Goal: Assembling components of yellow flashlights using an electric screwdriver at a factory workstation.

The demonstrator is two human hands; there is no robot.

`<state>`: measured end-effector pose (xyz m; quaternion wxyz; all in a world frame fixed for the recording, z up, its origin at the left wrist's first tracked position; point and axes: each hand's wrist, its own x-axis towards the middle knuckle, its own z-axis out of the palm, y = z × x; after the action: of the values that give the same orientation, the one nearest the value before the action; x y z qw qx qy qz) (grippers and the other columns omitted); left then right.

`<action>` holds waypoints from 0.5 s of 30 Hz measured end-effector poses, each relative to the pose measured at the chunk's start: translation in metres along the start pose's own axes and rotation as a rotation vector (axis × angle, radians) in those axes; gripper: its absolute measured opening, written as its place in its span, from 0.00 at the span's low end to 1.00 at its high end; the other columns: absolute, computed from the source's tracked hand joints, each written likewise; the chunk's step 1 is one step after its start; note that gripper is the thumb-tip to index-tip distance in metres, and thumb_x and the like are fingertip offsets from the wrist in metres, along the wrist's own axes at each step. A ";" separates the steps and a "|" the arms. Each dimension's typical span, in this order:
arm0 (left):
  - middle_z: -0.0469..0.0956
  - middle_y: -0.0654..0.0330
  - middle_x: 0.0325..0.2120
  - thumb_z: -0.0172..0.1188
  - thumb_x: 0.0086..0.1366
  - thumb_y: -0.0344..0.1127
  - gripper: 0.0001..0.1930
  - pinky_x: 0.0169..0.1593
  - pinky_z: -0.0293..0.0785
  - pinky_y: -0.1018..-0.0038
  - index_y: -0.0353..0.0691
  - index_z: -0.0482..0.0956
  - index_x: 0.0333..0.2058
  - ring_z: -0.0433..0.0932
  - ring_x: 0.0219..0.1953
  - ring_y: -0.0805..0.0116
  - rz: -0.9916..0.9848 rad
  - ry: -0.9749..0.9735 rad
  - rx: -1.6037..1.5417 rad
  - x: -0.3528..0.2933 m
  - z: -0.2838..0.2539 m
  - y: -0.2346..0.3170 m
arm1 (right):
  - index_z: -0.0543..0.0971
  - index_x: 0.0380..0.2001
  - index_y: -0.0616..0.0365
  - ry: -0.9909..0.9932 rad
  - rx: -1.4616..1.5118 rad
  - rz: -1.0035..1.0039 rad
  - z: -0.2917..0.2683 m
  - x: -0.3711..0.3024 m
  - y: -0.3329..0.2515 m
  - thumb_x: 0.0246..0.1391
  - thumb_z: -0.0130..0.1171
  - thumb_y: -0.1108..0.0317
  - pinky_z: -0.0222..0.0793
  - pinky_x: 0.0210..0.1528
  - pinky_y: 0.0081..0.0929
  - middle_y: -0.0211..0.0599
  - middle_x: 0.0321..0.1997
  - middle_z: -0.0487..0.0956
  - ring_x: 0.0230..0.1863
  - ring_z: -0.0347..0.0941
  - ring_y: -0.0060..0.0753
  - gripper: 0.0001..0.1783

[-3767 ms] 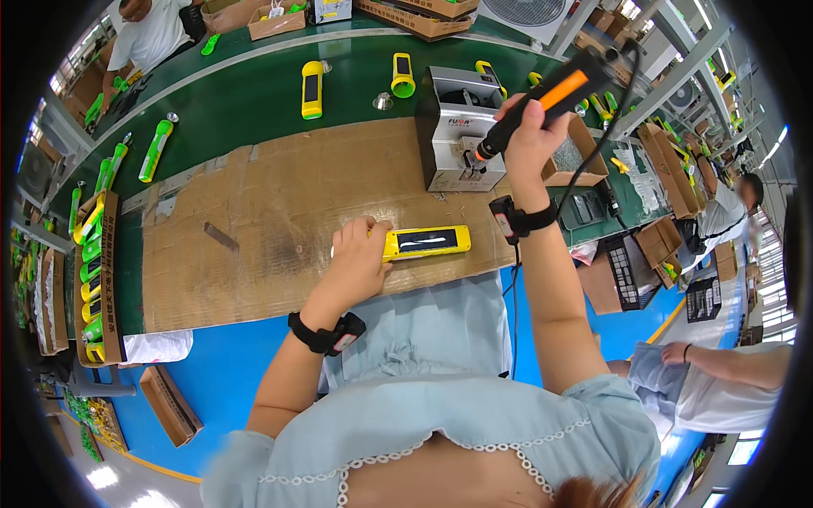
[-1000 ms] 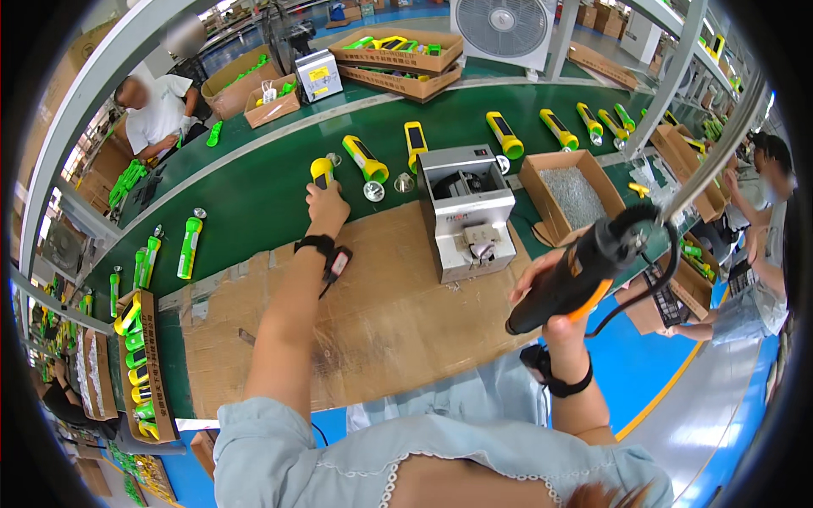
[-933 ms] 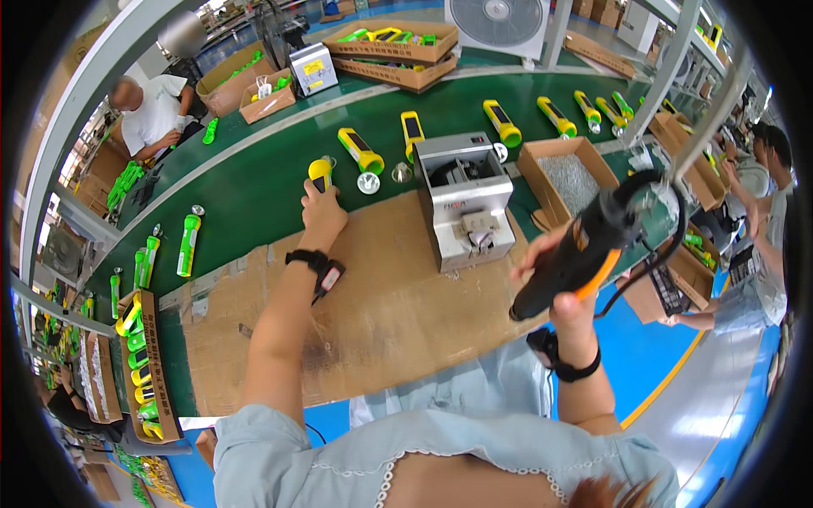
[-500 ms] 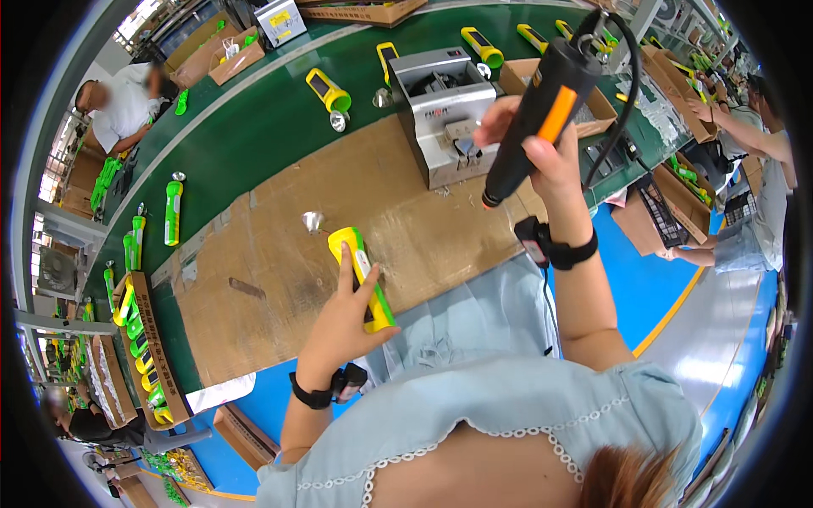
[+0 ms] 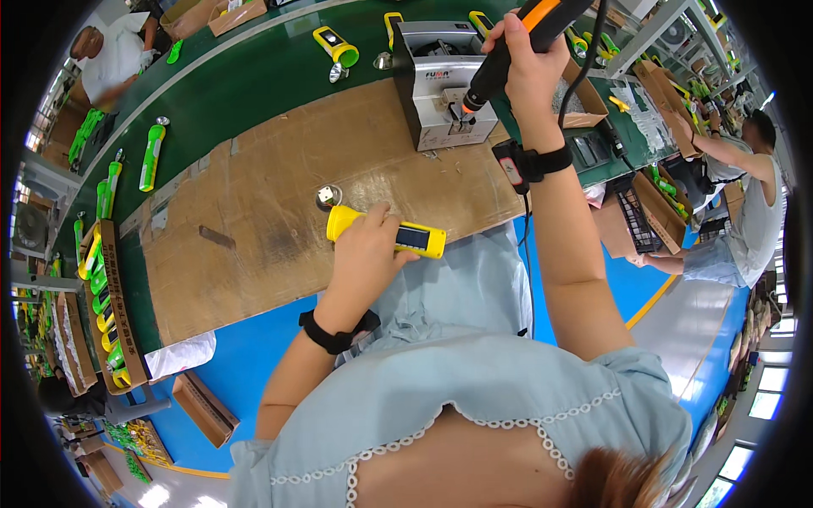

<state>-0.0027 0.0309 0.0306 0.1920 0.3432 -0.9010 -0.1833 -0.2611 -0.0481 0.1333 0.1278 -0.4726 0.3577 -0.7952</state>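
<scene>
As our left grip (image 5: 367, 247) clasps the flashlight (image 5: 415, 237) at the bench's (image 5: 254, 97) near edge, reflector (image 5: 329, 197) still outside, our right grip (image 5: 532, 66) clamps the driver (image 5: 489, 78).

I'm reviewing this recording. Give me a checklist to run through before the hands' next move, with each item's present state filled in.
1. Flashlight steadied: ok, the left hand grips it at the cardboard's near edge.
2. Driver in hand: ok, the right hand holds it.
3. Driver tip touching the machine: cannot tell, though it points at its front.
4. Screw on the tip: cannot tell, too small.
5. Reflector seated in the flashlight: not ok, it lies outside the wide end.
</scene>
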 end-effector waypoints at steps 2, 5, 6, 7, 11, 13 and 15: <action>0.72 0.52 0.40 0.71 0.41 0.40 0.25 0.44 0.68 0.64 0.36 0.74 0.38 0.70 0.41 0.53 0.073 0.064 0.069 0.010 0.003 0.003 | 0.72 0.28 0.63 -0.055 -0.040 0.048 0.005 -0.001 -0.006 0.53 0.59 0.68 0.66 0.22 0.20 0.33 0.19 0.74 0.18 0.70 0.23 0.09; 0.72 0.52 0.37 0.68 0.46 0.43 0.24 0.41 0.68 0.64 0.35 0.73 0.38 0.71 0.38 0.54 0.113 0.119 0.187 0.026 0.016 0.001 | 0.72 0.28 0.63 -0.116 -0.093 0.071 0.001 0.001 -0.009 0.53 0.60 0.67 0.65 0.22 0.19 0.32 0.19 0.74 0.18 0.70 0.23 0.10; 0.72 0.52 0.37 0.68 0.46 0.43 0.24 0.41 0.68 0.64 0.35 0.73 0.38 0.71 0.38 0.54 0.110 0.119 0.178 0.028 0.024 -0.001 | 0.72 0.30 0.62 -0.155 -0.094 0.112 -0.005 0.001 -0.007 0.52 0.61 0.65 0.66 0.23 0.18 0.32 0.20 0.74 0.19 0.70 0.22 0.12; 0.71 0.52 0.35 0.66 0.48 0.44 0.23 0.40 0.68 0.65 0.35 0.73 0.39 0.71 0.36 0.54 0.106 0.153 0.171 0.031 0.031 -0.004 | 0.72 0.30 0.62 -0.164 -0.098 0.115 -0.007 -0.003 -0.008 0.52 0.61 0.65 0.66 0.23 0.18 0.32 0.20 0.74 0.19 0.70 0.22 0.12; 0.71 0.54 0.32 0.62 0.52 0.45 0.22 0.38 0.67 0.65 0.36 0.72 0.40 0.72 0.34 0.56 0.077 0.244 0.263 0.034 0.046 -0.006 | 0.69 0.36 0.65 -0.255 0.047 0.112 -0.014 -0.042 -0.027 0.54 0.57 0.58 0.69 0.28 0.31 0.41 0.24 0.71 0.24 0.71 0.35 0.19; 0.72 0.54 0.32 0.62 0.52 0.45 0.23 0.38 0.68 0.66 0.36 0.71 0.41 0.72 0.34 0.57 0.051 0.221 0.257 0.037 0.047 -0.005 | 0.68 0.37 0.64 -0.245 0.090 0.114 -0.018 -0.065 -0.037 0.52 0.58 0.54 0.69 0.29 0.32 0.41 0.24 0.70 0.24 0.70 0.36 0.22; 0.72 0.55 0.32 0.62 0.52 0.46 0.23 0.37 0.68 0.67 0.36 0.71 0.41 0.72 0.34 0.57 0.024 0.195 0.250 0.038 0.048 -0.005 | 0.69 0.34 0.67 -0.207 0.240 0.117 -0.018 -0.080 -0.044 0.50 0.59 0.64 0.71 0.28 0.27 0.41 0.23 0.73 0.23 0.72 0.33 0.16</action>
<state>-0.0488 0.0107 -0.0043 0.2367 0.3699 -0.8978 -0.0333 -0.2287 0.0345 0.1054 0.2654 -0.5117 0.2721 -0.7705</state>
